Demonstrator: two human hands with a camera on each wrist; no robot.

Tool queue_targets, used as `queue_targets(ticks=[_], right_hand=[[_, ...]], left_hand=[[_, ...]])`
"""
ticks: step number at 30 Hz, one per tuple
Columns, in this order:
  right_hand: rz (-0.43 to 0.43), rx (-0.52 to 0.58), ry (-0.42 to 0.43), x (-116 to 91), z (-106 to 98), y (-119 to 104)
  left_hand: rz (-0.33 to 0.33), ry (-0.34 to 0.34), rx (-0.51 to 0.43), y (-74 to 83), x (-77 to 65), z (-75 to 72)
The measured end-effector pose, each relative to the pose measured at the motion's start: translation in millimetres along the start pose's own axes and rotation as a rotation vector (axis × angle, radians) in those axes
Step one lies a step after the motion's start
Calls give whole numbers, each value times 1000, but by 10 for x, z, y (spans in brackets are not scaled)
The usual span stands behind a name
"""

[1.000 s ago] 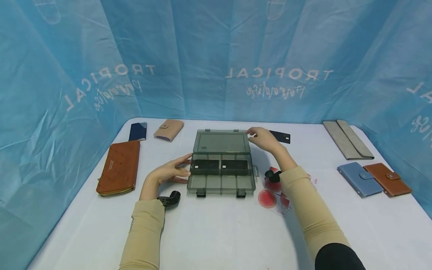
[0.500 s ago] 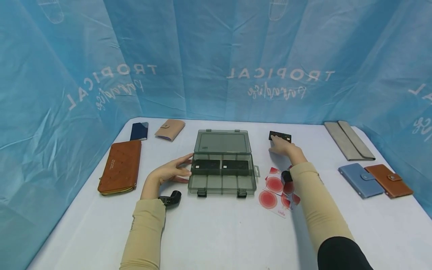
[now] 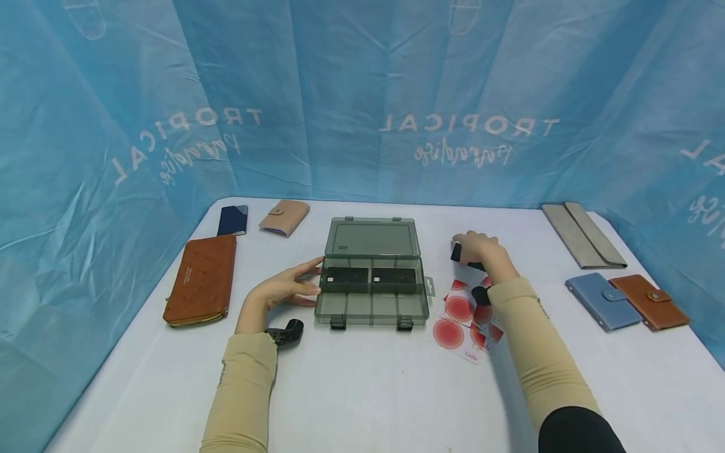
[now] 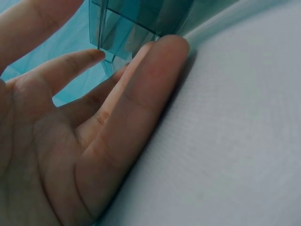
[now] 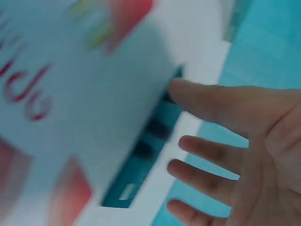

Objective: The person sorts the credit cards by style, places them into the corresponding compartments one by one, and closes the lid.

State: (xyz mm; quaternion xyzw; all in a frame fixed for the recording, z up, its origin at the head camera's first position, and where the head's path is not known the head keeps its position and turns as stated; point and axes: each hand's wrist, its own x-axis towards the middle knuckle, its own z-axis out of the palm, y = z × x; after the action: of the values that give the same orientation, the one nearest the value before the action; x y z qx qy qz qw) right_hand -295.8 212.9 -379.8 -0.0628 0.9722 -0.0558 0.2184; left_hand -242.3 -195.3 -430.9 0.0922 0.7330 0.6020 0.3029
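Note:
In the head view my right hand [image 3: 481, 249] is raised off the table, pinching a black card [image 3: 456, 252]. The right wrist view shows the thumb on the card [image 5: 162, 114], which is tilted; the other fingers are spread apart and the index finger is hidden. My left hand [image 3: 284, 289] rests at the left side of a grey-green see-through divided box [image 3: 357, 309], its fingers straight and touching the wall. The box's lid [image 3: 372, 239] lies back. Two black cards [image 3: 345, 278], each with a small pale square, are in the box's back compartments.
Red-and-white cards [image 3: 449, 334] lie right of the box. A brown zip wallet [image 3: 201, 280], a navy holder [image 3: 233, 220] and a tan holder [image 3: 284, 217] lie left. A grey sleeve [image 3: 583, 236], blue wallet [image 3: 605, 301] and brown wallet [image 3: 650, 301] lie right.
My right hand has left the lid, reached right to the black card lying at the back, and picked it up off the table. The left hand and box have stayed put.

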Motion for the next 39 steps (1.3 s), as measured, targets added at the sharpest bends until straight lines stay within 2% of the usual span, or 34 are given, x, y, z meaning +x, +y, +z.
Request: queue_targets(ticks=[7,17,24,32,39], right_hand=[[28,0,64,71,56,74],[-39,42,170,159,87,181],[-81,320,300,139,61,182],[-121,664,341,-56,-36,-27],[-195,981,359,-269,8,-241]], left_hand=[[2,-4,6,-8,6,-8],[-3,2,10,-5,7,-1],[-9,11,8,2,4,5],[-12,14,6,9,0,-1],[-10,11,6,6,4,-2]])
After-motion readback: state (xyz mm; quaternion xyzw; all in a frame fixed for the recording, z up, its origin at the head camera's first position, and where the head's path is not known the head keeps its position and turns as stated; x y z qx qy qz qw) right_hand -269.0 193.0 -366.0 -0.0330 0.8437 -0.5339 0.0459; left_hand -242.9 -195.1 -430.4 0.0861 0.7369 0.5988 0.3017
